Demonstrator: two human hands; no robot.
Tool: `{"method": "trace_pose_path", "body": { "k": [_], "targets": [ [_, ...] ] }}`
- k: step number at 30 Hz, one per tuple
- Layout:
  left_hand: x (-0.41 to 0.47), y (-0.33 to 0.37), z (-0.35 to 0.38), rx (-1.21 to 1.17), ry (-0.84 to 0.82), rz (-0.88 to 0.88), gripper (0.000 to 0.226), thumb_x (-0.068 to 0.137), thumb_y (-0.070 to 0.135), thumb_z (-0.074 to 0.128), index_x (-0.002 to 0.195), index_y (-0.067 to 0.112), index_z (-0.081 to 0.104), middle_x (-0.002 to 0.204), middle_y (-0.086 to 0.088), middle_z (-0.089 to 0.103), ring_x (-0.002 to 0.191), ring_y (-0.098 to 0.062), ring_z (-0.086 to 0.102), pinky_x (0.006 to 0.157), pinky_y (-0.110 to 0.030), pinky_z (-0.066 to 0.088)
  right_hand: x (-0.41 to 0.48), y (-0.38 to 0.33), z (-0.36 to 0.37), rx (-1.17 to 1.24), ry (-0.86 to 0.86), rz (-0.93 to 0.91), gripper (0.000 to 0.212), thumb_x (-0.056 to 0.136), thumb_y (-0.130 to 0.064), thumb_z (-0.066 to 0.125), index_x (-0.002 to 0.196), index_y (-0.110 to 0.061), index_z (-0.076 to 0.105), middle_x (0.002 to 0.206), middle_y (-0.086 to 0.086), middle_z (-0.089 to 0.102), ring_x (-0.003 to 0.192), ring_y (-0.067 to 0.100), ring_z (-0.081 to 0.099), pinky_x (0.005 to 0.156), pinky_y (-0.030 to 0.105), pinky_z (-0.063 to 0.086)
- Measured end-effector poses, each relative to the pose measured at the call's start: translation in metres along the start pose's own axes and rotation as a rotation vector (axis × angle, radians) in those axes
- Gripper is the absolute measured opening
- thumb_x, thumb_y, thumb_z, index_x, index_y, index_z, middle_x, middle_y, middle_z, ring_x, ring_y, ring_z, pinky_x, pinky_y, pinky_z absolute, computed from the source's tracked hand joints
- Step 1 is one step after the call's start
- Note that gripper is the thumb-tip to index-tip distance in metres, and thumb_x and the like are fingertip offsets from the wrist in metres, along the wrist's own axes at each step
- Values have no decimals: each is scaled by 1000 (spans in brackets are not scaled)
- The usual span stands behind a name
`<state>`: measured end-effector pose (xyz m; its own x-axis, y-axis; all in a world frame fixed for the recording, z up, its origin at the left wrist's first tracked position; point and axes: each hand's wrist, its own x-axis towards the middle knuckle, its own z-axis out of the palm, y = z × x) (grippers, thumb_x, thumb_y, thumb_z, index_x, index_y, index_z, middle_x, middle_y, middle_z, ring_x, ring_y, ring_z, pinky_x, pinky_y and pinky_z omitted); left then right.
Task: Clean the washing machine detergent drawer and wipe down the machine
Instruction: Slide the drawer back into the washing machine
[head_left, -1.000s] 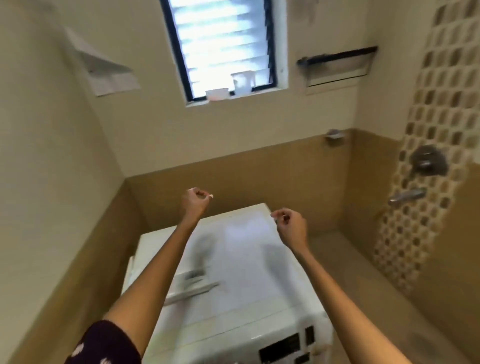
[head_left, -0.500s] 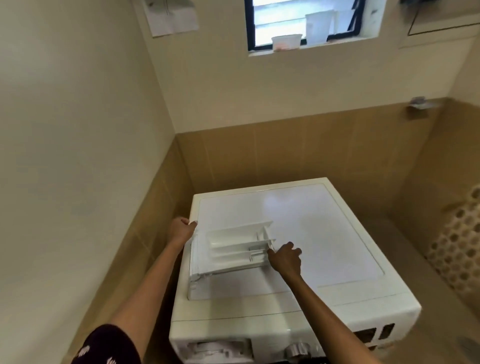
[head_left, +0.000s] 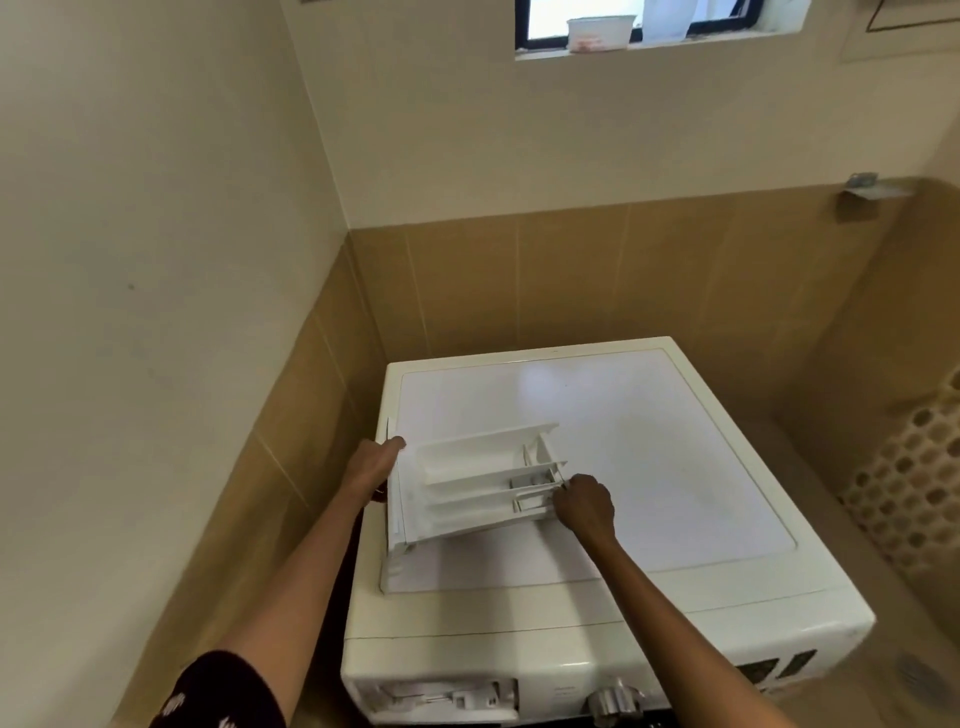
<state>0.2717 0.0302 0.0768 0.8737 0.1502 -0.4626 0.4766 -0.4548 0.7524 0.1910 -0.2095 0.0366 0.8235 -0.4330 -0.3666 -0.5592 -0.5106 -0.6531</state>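
Holding detergent drawer (head_left: 478, 488) now, tilted between our hands. Left hand (head_left: 371, 465) grips front panel, right hand (head_left: 584, 506) pinches rear end. Both empty second ago, so we judge cleaning can start.

Soft daylight enters from the window (head_left: 545, 23) at top centre. A pale sheen lies on the washing machine (head_left: 649, 467) top. Overall slight softness; wide-angle bending at the edges.

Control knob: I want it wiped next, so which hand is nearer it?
Right. The right hand pinches the detergent drawer at its end, straight behind the control knob; the left hand grips the drawer's other end, farther left.
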Motion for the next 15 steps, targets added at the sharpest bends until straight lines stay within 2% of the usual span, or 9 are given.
{"method": "trace_pose_path", "body": {
  "k": [4, 7, 9, 11, 15],
  "targets": [
    [-11, -4, -15, -54, 36, 42, 32, 91, 36, 43, 95, 6, 54, 87, -14, 59, 76, -26, 56, 74, -36, 47, 0, -11, -13, 92, 41, -120, 21, 89, -9, 49, 101, 3, 62, 106, 23, 61, 105, 34, 55, 68, 23, 34],
    [-26, -8, -25, -155, 64, 32, 35, 90, 40, 41, 82, 9, 56, 80, -13, 58, 69, -24, 53, 58, -28, 41, -6, -24, -25, 175, 73, -208, 25, 88, -8, 50, 109, -1, 63, 116, 20, 57, 93, 29, 54, 61, 18, 35],
    [-44, -14, -31, -238, 100, -3, 39, 86, 45, 43, 71, 11, 53, 72, -11, 55, 63, -24, 51, 54, -27, 39, -15, -32, -32, 191, 86, -273, 30, 91, -9, 50, 120, -3, 58, 124, 19, 50, 100, 29, 51, 67, 15, 36],
    [-68, -23, -33, -317, 148, -4, 41, 80, 49, 46, 64, 13, 50, 64, -8, 52, 56, -22, 48, 48, -25, 36, -29, -41, -37, 250, 95, -314, 35, 92, -8, 52, 127, -6, 52, 126, 21, 43, 108, 32, 52, 80, 21, 38],
    [-132, -50, -28, -514, 271, -4, 38, 64, 51, 47, 56, 14, 43, 51, -4, 43, 43, -18, 39, 40, -21, 30, -65, -48, -40, 438, 41, -325, 52, 88, -3, 56, 136, -10, 37, 131, 21, 42, 107, 33, 56, 86, 31, 42]
  ]
}}
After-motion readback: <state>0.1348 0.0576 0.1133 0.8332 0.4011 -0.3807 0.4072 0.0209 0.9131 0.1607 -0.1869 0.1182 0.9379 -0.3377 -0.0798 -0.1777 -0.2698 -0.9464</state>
